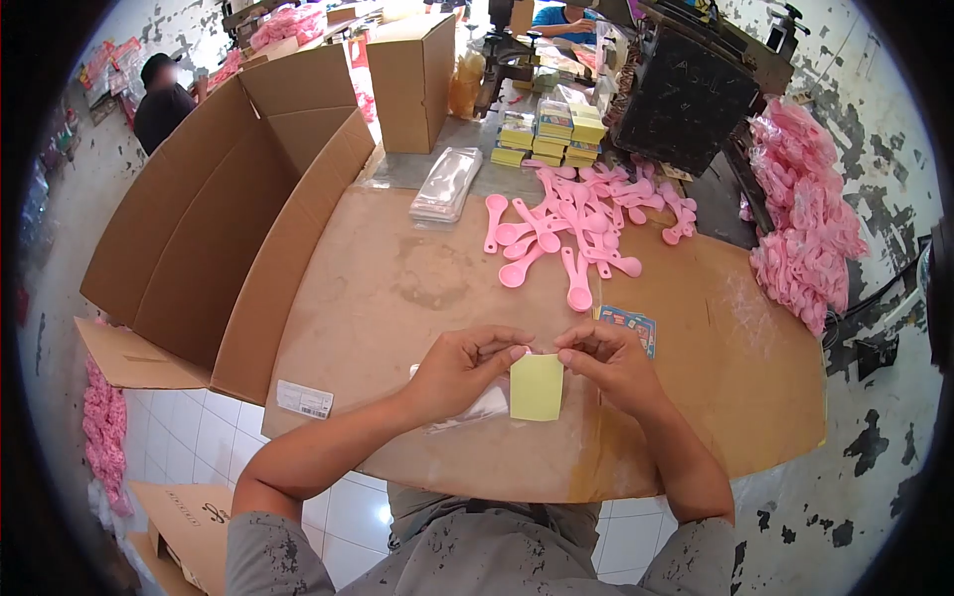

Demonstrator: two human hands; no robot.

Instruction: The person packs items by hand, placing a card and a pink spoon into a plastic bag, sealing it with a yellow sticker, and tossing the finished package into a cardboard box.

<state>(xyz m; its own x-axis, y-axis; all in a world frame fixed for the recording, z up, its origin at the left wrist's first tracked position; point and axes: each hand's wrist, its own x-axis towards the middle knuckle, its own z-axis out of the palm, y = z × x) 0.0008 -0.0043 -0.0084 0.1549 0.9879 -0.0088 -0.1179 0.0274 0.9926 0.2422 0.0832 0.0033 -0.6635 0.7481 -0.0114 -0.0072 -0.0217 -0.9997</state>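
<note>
My left hand (462,372) pinches the upper left corner of a yellow card (536,387), and my right hand (611,368) pinches its upper right corner. The card hangs upright above the front of the table. A small bit of pink shows between the fingertips at its top edge; what it belongs to is hidden. Under my left hand lies clear plastic packaging (484,408), partly covered. Beside my right hand is a small stack of blue printed cards (630,325). Farther back lies a loose pile of pink measuring spoons (576,223).
A large open carton (256,268) stands at the left. Clear plastic bags (446,186) and bundled cards (553,124) lie at the back. A dark machine box (686,89) and pink bagged goods (805,219) are at the right. A person (164,107) is at the far left.
</note>
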